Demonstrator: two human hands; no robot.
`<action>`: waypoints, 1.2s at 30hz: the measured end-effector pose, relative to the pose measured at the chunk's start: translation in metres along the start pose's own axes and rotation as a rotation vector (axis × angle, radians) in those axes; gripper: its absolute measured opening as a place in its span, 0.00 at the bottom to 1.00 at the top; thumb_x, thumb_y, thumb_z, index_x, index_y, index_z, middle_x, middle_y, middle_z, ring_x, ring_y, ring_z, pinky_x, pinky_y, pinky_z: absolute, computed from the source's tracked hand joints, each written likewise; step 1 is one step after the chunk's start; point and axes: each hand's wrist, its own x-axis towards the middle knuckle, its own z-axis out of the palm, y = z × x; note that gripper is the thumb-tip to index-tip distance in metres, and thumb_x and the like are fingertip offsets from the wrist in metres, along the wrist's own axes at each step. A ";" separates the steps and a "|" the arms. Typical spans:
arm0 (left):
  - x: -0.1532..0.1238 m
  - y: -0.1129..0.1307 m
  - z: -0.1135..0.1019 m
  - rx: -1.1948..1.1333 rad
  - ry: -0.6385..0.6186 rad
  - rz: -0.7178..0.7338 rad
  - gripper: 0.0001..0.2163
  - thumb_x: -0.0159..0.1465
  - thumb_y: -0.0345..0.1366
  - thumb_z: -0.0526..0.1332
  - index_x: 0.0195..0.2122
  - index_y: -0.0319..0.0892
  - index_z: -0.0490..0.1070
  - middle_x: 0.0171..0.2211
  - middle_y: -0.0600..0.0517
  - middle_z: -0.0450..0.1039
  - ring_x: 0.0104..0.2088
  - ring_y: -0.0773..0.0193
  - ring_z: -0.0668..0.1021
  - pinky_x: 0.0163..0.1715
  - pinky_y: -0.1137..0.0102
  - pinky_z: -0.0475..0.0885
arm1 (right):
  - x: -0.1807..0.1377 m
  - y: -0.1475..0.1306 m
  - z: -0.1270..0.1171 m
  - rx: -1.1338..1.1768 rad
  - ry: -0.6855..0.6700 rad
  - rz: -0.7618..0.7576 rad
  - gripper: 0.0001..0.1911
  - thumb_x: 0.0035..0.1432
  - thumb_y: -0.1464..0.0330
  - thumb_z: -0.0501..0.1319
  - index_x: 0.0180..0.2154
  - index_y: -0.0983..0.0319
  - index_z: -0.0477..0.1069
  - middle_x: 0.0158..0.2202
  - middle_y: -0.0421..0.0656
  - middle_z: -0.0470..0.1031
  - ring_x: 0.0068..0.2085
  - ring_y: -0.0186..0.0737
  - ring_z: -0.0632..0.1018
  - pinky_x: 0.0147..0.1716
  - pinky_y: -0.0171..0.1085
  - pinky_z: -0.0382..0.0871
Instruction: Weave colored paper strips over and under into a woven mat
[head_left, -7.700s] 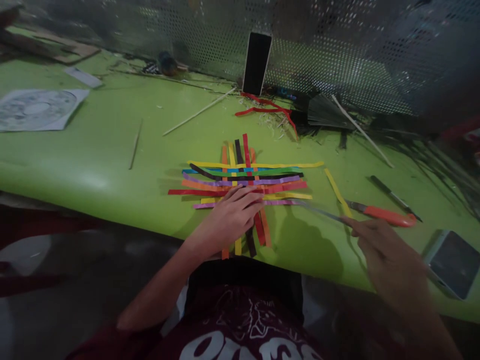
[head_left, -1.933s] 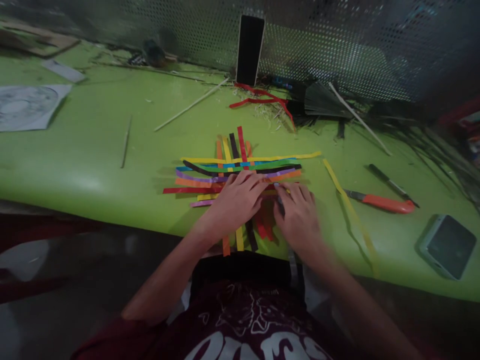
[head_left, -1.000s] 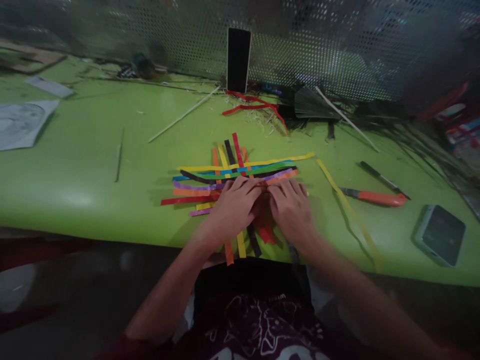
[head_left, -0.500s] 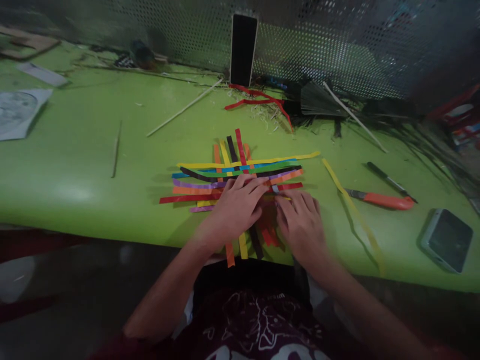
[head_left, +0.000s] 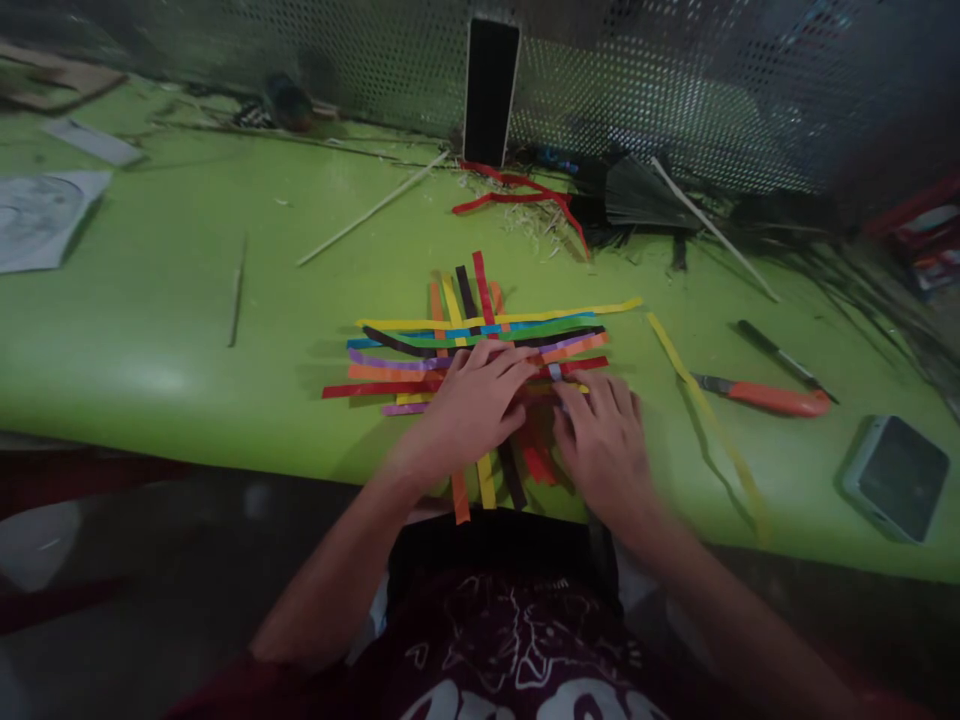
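Coloured flat strips [head_left: 375, 390] lie crossed over and under each other in a loose weave at the table's front. Spread across its middle is my left hand [head_left: 480, 395], open, pressing the strips down with its fingers. At the weave's right side, my right hand [head_left: 604, 435] has its fingers bent, closed at a strip end; a bit of yellow shows by the fingertips. A pale strip piece [head_left: 555, 371] lies just beyond them. Red strip ends [head_left: 538, 462] hang between my hands. The crossings under both hands are hidden.
A loose yellow strip [head_left: 705, 405] lies to the right, near an orange-handled cutter [head_left: 780, 399], a dark pen [head_left: 784, 358] and a grey boxy device [head_left: 896, 480]. A black phone [head_left: 491, 95] stands at the back beside red strips [head_left: 517, 190]. Thin sticks [head_left: 371, 210] lie behind.
The view has shifted slightly, so the table sits a little higher in it. Both hands keep nearly the same place on the strips; the right fingers have moved very little.
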 end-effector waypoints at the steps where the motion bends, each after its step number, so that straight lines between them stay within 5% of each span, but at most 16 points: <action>1: 0.000 0.000 0.000 -0.003 0.001 0.001 0.19 0.70 0.30 0.58 0.62 0.41 0.69 0.68 0.49 0.66 0.64 0.47 0.66 0.64 0.48 0.65 | 0.001 0.000 0.001 -0.001 -0.007 0.004 0.12 0.69 0.72 0.57 0.50 0.65 0.76 0.49 0.54 0.78 0.50 0.54 0.74 0.46 0.49 0.67; 25: -0.004 0.006 0.001 0.085 0.066 0.003 0.16 0.73 0.31 0.57 0.61 0.39 0.69 0.67 0.42 0.66 0.65 0.47 0.67 0.63 0.51 0.67 | 0.015 0.010 0.009 0.077 -0.005 -0.069 0.15 0.71 0.72 0.56 0.53 0.65 0.77 0.50 0.51 0.80 0.51 0.51 0.74 0.47 0.47 0.64; 36: -0.007 0.009 0.007 0.178 0.110 0.039 0.18 0.73 0.30 0.57 0.62 0.32 0.68 0.63 0.40 0.71 0.65 0.48 0.68 0.68 0.54 0.62 | 0.024 0.005 0.002 0.048 0.003 -0.136 0.16 0.72 0.71 0.55 0.56 0.63 0.76 0.57 0.51 0.78 0.60 0.53 0.72 0.58 0.50 0.63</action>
